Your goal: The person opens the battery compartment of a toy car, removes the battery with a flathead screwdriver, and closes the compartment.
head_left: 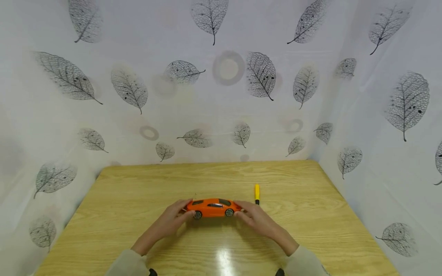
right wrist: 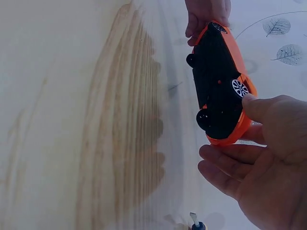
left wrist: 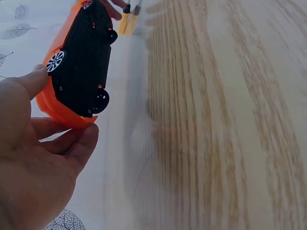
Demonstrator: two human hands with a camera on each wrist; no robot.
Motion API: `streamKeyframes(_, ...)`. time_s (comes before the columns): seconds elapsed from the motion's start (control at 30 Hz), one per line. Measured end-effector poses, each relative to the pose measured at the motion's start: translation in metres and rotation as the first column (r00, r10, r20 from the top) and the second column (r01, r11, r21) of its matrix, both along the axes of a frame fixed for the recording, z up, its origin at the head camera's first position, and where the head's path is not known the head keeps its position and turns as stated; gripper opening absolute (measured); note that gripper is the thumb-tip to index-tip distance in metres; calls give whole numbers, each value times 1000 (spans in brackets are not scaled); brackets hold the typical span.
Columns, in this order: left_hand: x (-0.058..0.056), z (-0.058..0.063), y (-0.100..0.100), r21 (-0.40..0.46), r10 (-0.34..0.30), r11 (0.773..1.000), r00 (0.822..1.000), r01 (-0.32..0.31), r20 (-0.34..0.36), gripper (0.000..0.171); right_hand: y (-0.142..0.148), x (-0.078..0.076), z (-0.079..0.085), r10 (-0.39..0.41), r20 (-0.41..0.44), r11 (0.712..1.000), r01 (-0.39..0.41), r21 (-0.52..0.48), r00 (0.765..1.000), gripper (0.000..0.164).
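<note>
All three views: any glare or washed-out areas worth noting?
Head: a bright glare streak on the table, below the orange car in frame; left wrist: table pale, hazy toward the bottom; right wrist: table washed out at left.

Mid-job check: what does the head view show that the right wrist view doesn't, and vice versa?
Only head: the yellow handle, the sleeves, and the side windows of the orange toy car.

Only right wrist: the car's black underside and a metal tool tip.

Both: the car, the left hand and right hand holding its ends, and the wooden table.
</note>
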State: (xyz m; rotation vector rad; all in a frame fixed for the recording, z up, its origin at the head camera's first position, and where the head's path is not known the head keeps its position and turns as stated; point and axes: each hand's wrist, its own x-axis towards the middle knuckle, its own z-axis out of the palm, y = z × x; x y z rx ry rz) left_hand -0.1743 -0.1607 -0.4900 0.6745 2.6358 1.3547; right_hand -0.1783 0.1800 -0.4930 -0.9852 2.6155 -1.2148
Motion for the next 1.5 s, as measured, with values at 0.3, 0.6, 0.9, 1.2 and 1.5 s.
streamKeyframes(0.3,0,2,4,39,70,997,997,-69,-26,52,0,-2,2,-20,-52,1000,19,-19,998,46)
streamKeyframes(0.6,-1,2,7,88,137,987,990,-138,22,48,-2,-4,7,-44,-76,998,41,-39,996,44)
streamKeyframes(0.9,-2,5,5,136,175,975,984,-176,22,42,-2,-2,15,-82,-46,994,78,-73,996,43)
streamKeyframes(1.2,-4,9,9,134,215,965,972,-226,95,34,-1,-4,12,-88,-63,990,81,-113,994,35)
streamKeyframes(1.5,-5,17,12,106,225,967,971,-233,84,34,-2,-5,13,-122,-70,984,111,-142,990,33)
